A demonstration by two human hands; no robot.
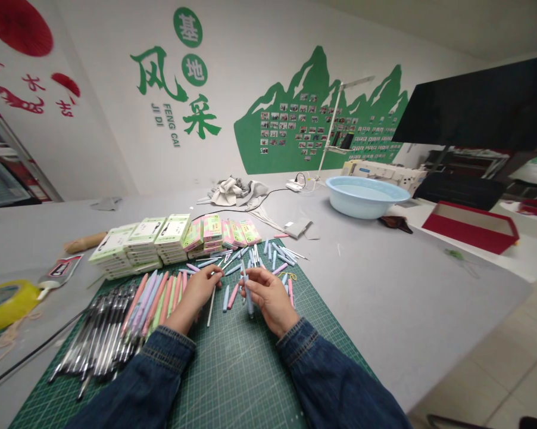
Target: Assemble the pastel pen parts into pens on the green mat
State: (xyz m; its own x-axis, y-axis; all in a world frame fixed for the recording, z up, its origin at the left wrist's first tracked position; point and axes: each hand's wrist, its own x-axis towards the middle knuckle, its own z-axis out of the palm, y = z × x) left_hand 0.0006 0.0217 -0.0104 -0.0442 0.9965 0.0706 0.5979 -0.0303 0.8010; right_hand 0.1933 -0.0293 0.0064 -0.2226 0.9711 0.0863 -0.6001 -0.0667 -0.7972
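Observation:
My left hand (pixel 200 293) is closed in a pinch over the green cutting mat (pixel 224 375). A thin white pen refill (pixel 211 311) slants down from its fingertips. My right hand (pixel 272 298) grips a light blue pen barrel (pixel 249 298), held nearly upright between thumb and fingers. A loose pink pen part (pixel 233 296) and a short blue pen part (pixel 226 298) lie on the mat between the hands. Behind them is a scatter of blue and purple pen parts and refills (pixel 275 256).
Black clear-barrelled pens (pixel 96 333) and a row of pastel pens (pixel 150 301) lie at left. Behind stand stacked white-green boxes (pixel 146 238) and pink-green boxes (pixel 212 229). A yellow tape roll (pixel 25 304) is far left; a blue basin (pixel 362 205) and red box (pixel 469 226) are at right.

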